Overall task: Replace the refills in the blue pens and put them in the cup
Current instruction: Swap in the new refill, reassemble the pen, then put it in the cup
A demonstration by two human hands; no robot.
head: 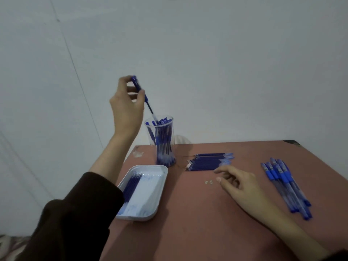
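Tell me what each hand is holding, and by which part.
The left-hand grip pinches a blue pen near its top end, tip down at the mouth of the clear cup. The right-hand grip holds nothing.

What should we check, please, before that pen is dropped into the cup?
1. Left hand grips the pen: ok.
2. Pen tip is at the mouth of the cup: ok.
3. Cup stands upright on the table: ok.
4. Cup has room left: cannot tell.
5. Pen holds a new refill: cannot tell.
6. Right hand is open, near the refills: ok.
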